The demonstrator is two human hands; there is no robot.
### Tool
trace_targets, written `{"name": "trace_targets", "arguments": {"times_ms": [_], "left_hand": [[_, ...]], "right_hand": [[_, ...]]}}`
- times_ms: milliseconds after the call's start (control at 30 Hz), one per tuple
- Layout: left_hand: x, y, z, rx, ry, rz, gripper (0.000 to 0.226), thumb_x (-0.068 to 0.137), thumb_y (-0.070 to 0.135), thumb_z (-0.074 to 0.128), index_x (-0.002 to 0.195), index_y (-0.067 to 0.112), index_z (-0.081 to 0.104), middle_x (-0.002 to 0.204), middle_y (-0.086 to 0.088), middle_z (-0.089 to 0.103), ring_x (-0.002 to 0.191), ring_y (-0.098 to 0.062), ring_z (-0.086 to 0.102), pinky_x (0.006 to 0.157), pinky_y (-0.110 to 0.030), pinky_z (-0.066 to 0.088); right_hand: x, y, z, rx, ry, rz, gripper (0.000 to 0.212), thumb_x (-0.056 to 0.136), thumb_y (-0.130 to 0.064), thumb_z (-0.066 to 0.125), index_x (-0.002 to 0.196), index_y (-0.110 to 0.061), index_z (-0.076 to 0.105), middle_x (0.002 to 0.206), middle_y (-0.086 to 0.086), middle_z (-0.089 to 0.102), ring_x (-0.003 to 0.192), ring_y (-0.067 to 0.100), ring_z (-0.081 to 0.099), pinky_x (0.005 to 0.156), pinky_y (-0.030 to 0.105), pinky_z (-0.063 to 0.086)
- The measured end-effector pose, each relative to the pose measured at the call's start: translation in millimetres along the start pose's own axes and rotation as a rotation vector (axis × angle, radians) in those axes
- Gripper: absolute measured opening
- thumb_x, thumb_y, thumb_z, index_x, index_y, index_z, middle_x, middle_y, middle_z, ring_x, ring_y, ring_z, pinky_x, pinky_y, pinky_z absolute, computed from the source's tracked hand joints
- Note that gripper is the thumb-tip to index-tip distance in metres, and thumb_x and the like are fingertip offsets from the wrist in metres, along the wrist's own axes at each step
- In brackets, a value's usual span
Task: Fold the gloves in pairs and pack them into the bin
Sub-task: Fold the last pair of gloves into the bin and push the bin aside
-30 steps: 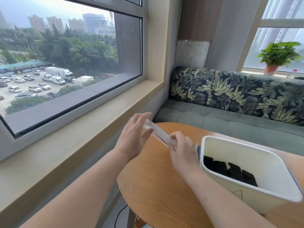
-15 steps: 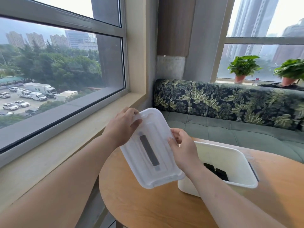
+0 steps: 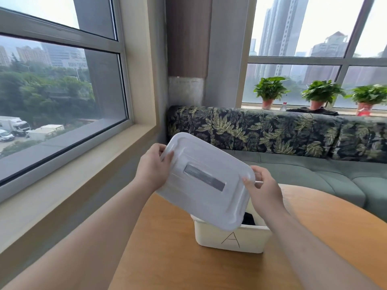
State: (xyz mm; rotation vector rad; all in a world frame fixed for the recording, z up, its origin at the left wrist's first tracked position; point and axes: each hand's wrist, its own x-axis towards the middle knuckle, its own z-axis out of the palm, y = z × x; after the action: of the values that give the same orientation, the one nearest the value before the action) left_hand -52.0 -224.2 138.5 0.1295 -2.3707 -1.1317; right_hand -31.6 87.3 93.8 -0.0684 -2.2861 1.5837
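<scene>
The gloves (image 3: 249, 219) are seen only as a dark patch inside the bin (image 3: 230, 239), below the rim; their number and folding cannot be told. The bin, marked "A" on its near wall, is placed on the tabletop (image 3: 167, 258) toward the far edge, well apart from the left edge.

The lid (image 3: 205, 181) is held above the bin, tilted, with its near right corner over the rim. Whether that corner touches the rim cannot be told. The lid's far left end is gripped by the left hand (image 3: 154, 168), thumb on top. The right end is pinched by the right hand (image 3: 262, 185), thumb on top.

The step in hand is judged to be closing the bin. For a good fit:

1. The lid is to be levelled.
2. Its corners are to be aligned with the bin's corners.
3. The gloves are to be kept below the rim.
4. The lid is to be lowered squarely and pressed along its edges until seated.
</scene>
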Motion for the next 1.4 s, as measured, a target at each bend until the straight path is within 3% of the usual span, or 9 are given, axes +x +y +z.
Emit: {"name": "trace_targets", "arguments": {"times_ms": [300,467,600,700,767,833,1000,1200,1400], "left_hand": [[-30,1,79,-0.204,-0.067,-0.295,0.028,0.110,0.034,0.052,0.134,0.020,0.053,0.121,-0.003,0.063,0.110,-0.028,0.060,0.089,-0.041,0.049],[-45,-7,108,-0.143,-0.175,-0.309,0.044,0.108,0.030,0.053,0.150,0.017,0.048,0.143,-0.004,0.059,0.125,-0.028,0.058,0.106,-0.047,0.050],[-58,-15,120,-0.036,-0.248,-0.260,0.052,0.107,0.027,0.056,0.157,0.014,0.046,0.153,-0.005,0.055,0.140,-0.030,0.051,0.113,-0.043,0.044],[-63,-22,125,0.033,-0.249,-0.220,0.024,0.106,0.025,0.055,0.124,0.016,0.066,0.125,-0.004,0.068,0.120,-0.035,0.057,0.099,-0.048,0.050],[-64,-28,129,0.052,-0.225,-0.187,0.022,0.103,0.023,0.053,0.083,0.014,0.055,0.087,-0.004,0.063,0.089,-0.031,0.054,0.067,-0.044,0.045],[-66,-30,131,0.069,-0.194,-0.163,0.031,0.102,0.022,0.051,0.073,0.014,0.042,0.076,-0.005,0.053,0.078,-0.026,0.045,0.058,-0.038,0.029],[-70,-30,131,0.088,-0.235,-0.218,0.033,0.104,0.021,0.045,0.073,0.015,0.038,0.090,-0.008,0.053,0.095,-0.030,0.046,0.068,-0.040,0.031],[-69,-33,137,0.024,-0.239,-0.238,0.033,0.102,0.017,0.046,0.071,0.015,0.036,0.090,-0.006,0.049,0.090,-0.028,0.044,0.063,-0.038,0.028],[-71,-30,139,-0.009,-0.229,-0.288,0.030,0.102,0.020,0.047,0.072,0.016,0.043,0.109,-0.012,0.053,0.097,-0.031,0.049,0.075,-0.039,0.039]], "right_hand": [[12,36,-36,-0.159,-0.032,0.070,0.045,0.104,-0.015,0.061,0.146,-0.031,0.060,0.126,-0.012,0.070,0.106,0.013,0.069,0.088,0.035,0.050],[18,58,-38,-0.363,-0.077,0.073,0.056,0.106,-0.009,0.052,0.161,-0.015,0.045,0.160,0.004,0.053,0.147,0.028,0.047,0.115,0.036,0.038],[18,77,-36,-0.455,-0.096,0.072,0.056,0.106,-0.006,0.047,0.161,-0.009,0.041,0.167,0.006,0.042,0.154,0.028,0.037,0.124,0.034,0.028],[19,94,-34,-0.482,-0.118,0.074,0.054,0.109,-0.009,0.045,0.163,-0.008,0.040,0.171,0.004,0.036,0.159,0.023,0.030,0.128,0.029,0.019],[18,102,-32,-0.471,-0.120,0.073,0.052,0.110,-0.010,0.044,0.161,-0.008,0.042,0.172,0.003,0.035,0.160,0.021,0.028,0.127,0.026,0.016],[16,106,-29,-0.445,-0.093,0.070,0.050,0.109,-0.009,0.045,0.160,-0.009,0.046,0.171,0.001,0.037,0.160,0.020,0.030,0.125,0.022,0.015],[12,111,-26,-0.411,-0.047,0.067,0.050,0.108,-0.006,0.045,0.157,-0.009,0.050,0.169,-0.001,0.040,0.159,0.017,0.031,0.123,0.019,0.014],[13,112,-26,-0.374,-0.027,0.106,0.048,0.108,-0.009,0.046,0.155,-0.010,0.053,0.167,-0.002,0.044,0.157,0.018,0.035,0.127,0.025,0.019],[12,112,-30,-0.332,-0.024,0.139,0.048,0.108,-0.010,0.047,0.155,-0.014,0.055,0.166,-0.007,0.045,0.156,0.014,0.036,0.128,0.027,0.022]]}}
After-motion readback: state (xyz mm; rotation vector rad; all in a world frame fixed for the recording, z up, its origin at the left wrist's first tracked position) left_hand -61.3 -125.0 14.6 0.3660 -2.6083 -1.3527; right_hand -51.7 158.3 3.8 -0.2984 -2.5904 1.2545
